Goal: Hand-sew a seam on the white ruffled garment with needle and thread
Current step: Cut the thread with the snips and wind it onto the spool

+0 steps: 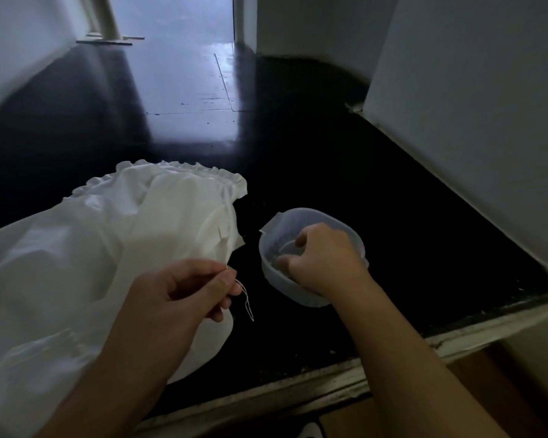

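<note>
The white ruffled garment lies spread over the dark glossy floor at the left, its gathered frill edge at the far end and its loose body running back toward the person. Over the garment's near right edge, the left hand is curled, thumb and forefinger pinched together on a thin needle — only a short glint of it shows above the fingertips. A loop of pale thread hangs from that pinch, dangling over the floor just beside the cloth. To the right, apart from the garment, a translucent plastic container stands on the floor. The right hand reaches down into it from above, fingers bent with their tips inside the tub; whether they hold anything cannot be told, since the contents are blurred. Farther right, a pale wall meets the floor along a worn skirting edge.
</note>
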`<state>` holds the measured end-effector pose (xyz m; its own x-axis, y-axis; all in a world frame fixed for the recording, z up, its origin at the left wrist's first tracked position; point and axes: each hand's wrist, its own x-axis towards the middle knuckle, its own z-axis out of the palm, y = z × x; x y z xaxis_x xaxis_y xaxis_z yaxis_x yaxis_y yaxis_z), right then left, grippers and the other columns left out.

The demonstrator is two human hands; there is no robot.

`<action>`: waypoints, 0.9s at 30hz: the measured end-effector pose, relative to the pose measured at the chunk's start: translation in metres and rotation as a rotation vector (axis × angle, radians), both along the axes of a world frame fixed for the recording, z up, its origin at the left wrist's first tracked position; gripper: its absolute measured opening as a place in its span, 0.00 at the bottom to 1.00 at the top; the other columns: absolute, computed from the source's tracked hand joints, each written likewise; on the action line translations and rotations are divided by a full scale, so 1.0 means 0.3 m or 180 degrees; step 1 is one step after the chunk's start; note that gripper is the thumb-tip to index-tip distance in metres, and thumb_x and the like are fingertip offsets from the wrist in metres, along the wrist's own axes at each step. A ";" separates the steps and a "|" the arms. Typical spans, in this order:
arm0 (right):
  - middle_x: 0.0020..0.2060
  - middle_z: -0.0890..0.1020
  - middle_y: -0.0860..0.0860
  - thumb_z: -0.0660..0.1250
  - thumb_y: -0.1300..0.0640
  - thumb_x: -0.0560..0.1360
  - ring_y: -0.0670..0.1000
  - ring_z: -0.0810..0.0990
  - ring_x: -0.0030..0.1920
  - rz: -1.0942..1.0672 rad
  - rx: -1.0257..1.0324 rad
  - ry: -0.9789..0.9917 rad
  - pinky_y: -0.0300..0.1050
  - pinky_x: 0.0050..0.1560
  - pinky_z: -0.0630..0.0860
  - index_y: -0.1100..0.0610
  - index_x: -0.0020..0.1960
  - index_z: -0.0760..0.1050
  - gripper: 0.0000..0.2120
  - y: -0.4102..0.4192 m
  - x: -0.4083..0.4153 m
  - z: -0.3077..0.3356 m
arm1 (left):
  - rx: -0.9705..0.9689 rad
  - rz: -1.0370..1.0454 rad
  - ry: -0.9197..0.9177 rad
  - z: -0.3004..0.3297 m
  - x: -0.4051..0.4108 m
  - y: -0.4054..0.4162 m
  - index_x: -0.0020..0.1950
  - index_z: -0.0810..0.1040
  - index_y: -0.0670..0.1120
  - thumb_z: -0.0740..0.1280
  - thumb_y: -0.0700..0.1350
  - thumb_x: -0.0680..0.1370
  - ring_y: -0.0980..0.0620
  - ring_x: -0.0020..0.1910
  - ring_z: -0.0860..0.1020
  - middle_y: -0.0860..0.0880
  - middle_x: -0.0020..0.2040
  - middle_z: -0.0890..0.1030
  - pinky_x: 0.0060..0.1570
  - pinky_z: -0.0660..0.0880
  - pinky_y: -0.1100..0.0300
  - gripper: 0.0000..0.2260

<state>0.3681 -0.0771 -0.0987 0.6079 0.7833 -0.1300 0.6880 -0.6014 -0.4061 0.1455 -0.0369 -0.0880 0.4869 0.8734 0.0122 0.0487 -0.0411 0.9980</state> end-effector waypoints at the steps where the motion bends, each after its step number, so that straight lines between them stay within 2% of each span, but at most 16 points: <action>1: 0.50 0.84 0.52 0.73 0.49 0.78 0.52 0.82 0.47 -0.0032 0.0068 -0.0026 0.51 0.51 0.83 0.54 0.60 0.79 0.14 -0.006 0.007 0.004 | -0.0002 -0.0008 0.0002 -0.005 0.003 0.000 0.42 0.89 0.46 0.73 0.39 0.77 0.49 0.37 0.83 0.43 0.41 0.88 0.39 0.82 0.58 0.06; 3: 0.51 0.82 0.52 0.72 0.54 0.79 0.51 0.81 0.46 -0.0197 0.0212 -0.0319 0.50 0.50 0.83 0.54 0.64 0.77 0.16 -0.015 0.014 0.017 | -0.0021 0.0001 0.0006 -0.009 0.007 0.000 0.42 0.89 0.47 0.73 0.39 0.77 0.49 0.37 0.83 0.43 0.41 0.88 0.39 0.81 0.57 0.06; 5: 0.47 0.80 0.52 0.72 0.56 0.79 0.49 0.80 0.41 -0.0432 0.0327 -0.0528 0.45 0.42 0.82 0.56 0.66 0.75 0.17 -0.028 0.010 0.034 | -0.0027 0.0025 -0.0017 -0.008 0.005 0.000 0.42 0.89 0.47 0.73 0.40 0.77 0.49 0.38 0.83 0.43 0.41 0.88 0.41 0.80 0.53 0.06; 7: 0.39 0.75 0.50 0.72 0.56 0.79 0.46 0.75 0.34 -0.0576 0.0144 -0.0652 0.39 0.31 0.72 0.57 0.65 0.75 0.16 -0.041 0.001 0.041 | -0.0023 0.0044 -0.0072 -0.008 0.002 0.001 0.43 0.89 0.47 0.73 0.41 0.76 0.48 0.38 0.83 0.43 0.42 0.88 0.42 0.79 0.52 0.05; 9: 0.34 0.72 0.50 0.70 0.56 0.79 0.46 0.70 0.30 -0.0641 -0.0086 -0.0708 0.38 0.27 0.63 0.60 0.59 0.77 0.12 -0.045 -0.002 0.036 | -0.0039 0.0064 -0.0093 -0.008 -0.002 0.002 0.43 0.89 0.47 0.73 0.42 0.76 0.49 0.38 0.83 0.43 0.42 0.88 0.41 0.79 0.52 0.04; 11: 0.34 0.72 0.52 0.71 0.57 0.79 0.47 0.70 0.30 -0.0752 -0.0165 -0.0608 0.40 0.26 0.61 0.61 0.57 0.77 0.11 -0.036 -0.004 0.041 | -0.0038 0.0058 -0.0063 -0.009 -0.006 0.002 0.43 0.89 0.46 0.73 0.41 0.77 0.49 0.38 0.83 0.43 0.42 0.88 0.41 0.79 0.54 0.05; 17: 0.38 0.74 0.54 0.70 0.55 0.81 0.48 0.71 0.32 -0.0748 -0.0381 -0.0537 0.40 0.28 0.60 0.61 0.61 0.76 0.13 -0.013 -0.020 0.029 | -0.0034 0.0072 -0.0030 0.000 -0.030 0.010 0.44 0.89 0.46 0.73 0.40 0.78 0.49 0.38 0.83 0.44 0.42 0.88 0.42 0.80 0.53 0.06; 22: 0.46 0.78 0.54 0.73 0.55 0.79 0.51 0.76 0.40 -0.0773 -0.0474 -0.0643 0.43 0.31 0.64 0.57 0.63 0.74 0.16 0.006 -0.032 0.019 | 0.0028 0.0075 -0.0015 0.003 -0.054 0.013 0.43 0.89 0.49 0.73 0.41 0.78 0.50 0.38 0.85 0.45 0.42 0.88 0.40 0.82 0.61 0.06; 25: 0.43 0.78 0.53 0.73 0.53 0.78 0.52 0.78 0.41 -0.0750 -0.0366 -0.0744 0.45 0.34 0.69 0.55 0.61 0.74 0.15 0.010 -0.034 0.014 | -0.0029 0.0134 -0.0014 0.008 -0.070 0.016 0.43 0.89 0.50 0.73 0.40 0.77 0.49 0.38 0.85 0.45 0.41 0.88 0.40 0.82 0.57 0.07; 27: 0.45 0.77 0.53 0.71 0.51 0.79 0.52 0.77 0.41 -0.0731 -0.0197 -0.0768 0.44 0.33 0.67 0.54 0.63 0.72 0.16 0.002 -0.036 0.015 | -0.0133 0.0196 -0.0065 0.009 -0.082 0.022 0.43 0.89 0.48 0.73 0.40 0.77 0.48 0.38 0.85 0.44 0.41 0.88 0.40 0.81 0.53 0.06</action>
<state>0.3574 -0.0766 -0.0943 0.7867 0.6173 -0.0040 0.6035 -0.7703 -0.2060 0.1209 -0.0303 -0.0852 0.4323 0.9016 -0.0156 0.0295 0.0031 0.9996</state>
